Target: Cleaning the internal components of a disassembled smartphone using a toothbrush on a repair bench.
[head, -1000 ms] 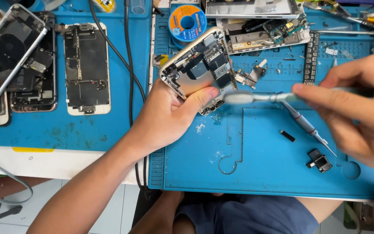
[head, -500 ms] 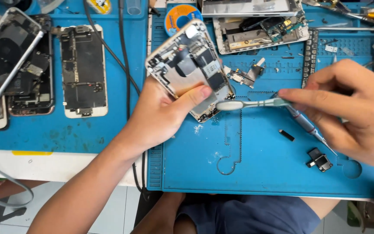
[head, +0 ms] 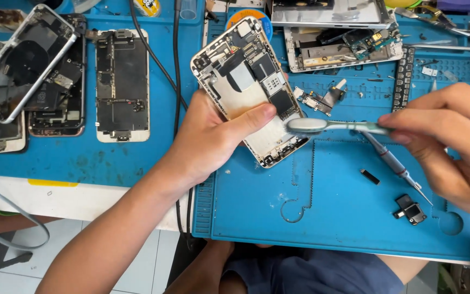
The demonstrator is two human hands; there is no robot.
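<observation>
Fingers (head: pixel 409 117) hide the brush (head: pixel 333 126) handle's end beside the opened phone (head: pixel 251 87)

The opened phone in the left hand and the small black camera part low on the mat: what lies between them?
In the head view, a screwdriver and a tiny black chip lie on the blue mat between the opened phone and the camera part.

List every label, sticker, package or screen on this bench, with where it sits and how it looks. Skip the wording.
Round spool label: top centre, behind the opened phone held in the left hand; blue with an orange rim.
Yellow sticker: top edge, left of the spool, partly cut off.
Detached phone screen panel: top right of centre, rectangular, silver-framed, glare on it.
No packages or lit screens show.
</observation>
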